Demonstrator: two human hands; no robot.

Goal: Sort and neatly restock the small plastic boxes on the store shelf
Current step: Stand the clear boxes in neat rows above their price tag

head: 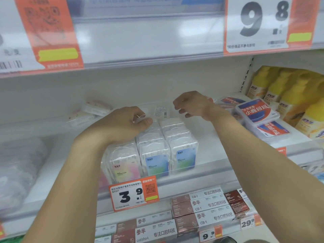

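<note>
I see yellow bottles right, price tag on white shelf. Left hand pinches a clear box; right hand loosely curled, holding nothing.

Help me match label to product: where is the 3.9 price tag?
In the head view the 3.9 price tag hangs on the shelf's front rail, lower centre, directly below the pink-labelled plastic box and between the two forearms.

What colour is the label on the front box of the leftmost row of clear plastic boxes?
Pink fading to yellow, on the leftmost front box; the head view, the only view, shows it.
</note>
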